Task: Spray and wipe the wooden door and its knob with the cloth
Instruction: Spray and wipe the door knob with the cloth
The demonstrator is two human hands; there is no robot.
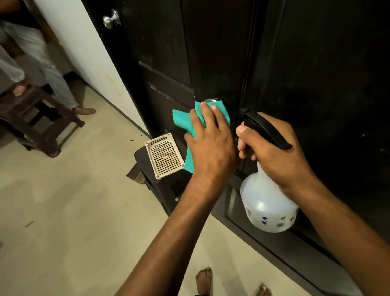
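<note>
The left hand (209, 144) was on the knob (210, 101) of the dark wooden door (310, 57), teal cloth (185, 120) bunched under it, fingers (207, 110) curled over the cloth and round the knob. Only a sliver of metal showed above the cloth, so I judged the grip was for rubbing the knob all round. A tail of cloth hung down below the knob.

Just right of the knob, the right hand (273, 151) gripped the neck of the spray bottle (267, 203), fingers wrapped round it by the black trigger head, nozzle pointing toward the knob. It looked parked there, ready for another squirt.

Below the knob, a cream perforated basket (165, 154) sat on a dark stool against the door. That would crowd any wiping of the lower panel. Well left of the knob, a second door showed its own silver knob (111, 19), and beyond it another person's legs rested on a brown stool (32, 118).
</note>
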